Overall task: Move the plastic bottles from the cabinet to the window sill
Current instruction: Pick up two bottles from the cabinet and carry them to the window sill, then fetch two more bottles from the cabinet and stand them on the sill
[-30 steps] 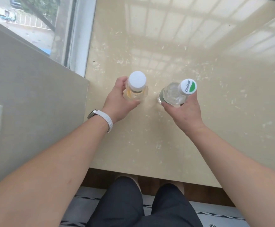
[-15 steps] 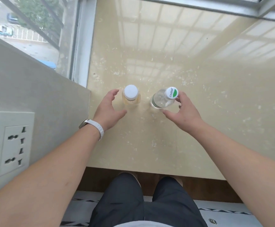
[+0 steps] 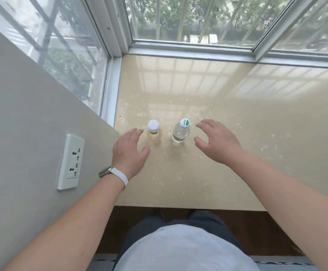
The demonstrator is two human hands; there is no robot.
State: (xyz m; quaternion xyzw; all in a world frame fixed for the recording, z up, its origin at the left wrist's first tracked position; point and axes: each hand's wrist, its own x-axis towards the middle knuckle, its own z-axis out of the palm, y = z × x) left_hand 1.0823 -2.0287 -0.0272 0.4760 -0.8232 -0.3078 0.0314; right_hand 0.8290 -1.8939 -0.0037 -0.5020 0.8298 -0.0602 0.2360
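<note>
While the white-capped bottle [image 3: 153, 133] of yellowish liquid and the clear bottle [image 3: 181, 132] with its green-and-white cap stood upright, side by side but apart, on the beige window sill [image 3: 247, 137], neither hand held anything. The left hand [image 3: 130, 153], a white band [image 3: 119, 176] at its wrist, hovered just beside the white-capped bottle, fingers spread and relaxed. The right hand [image 3: 218, 142] hung equally slack near the clear bottle, not touching it. A wall socket [image 3: 71, 162] sat leftward.

Bright daylight from window [image 3: 194, 20]; grid glare on glossy sill [image 3: 208, 79]; wide-angle edge bending; sharp
</note>
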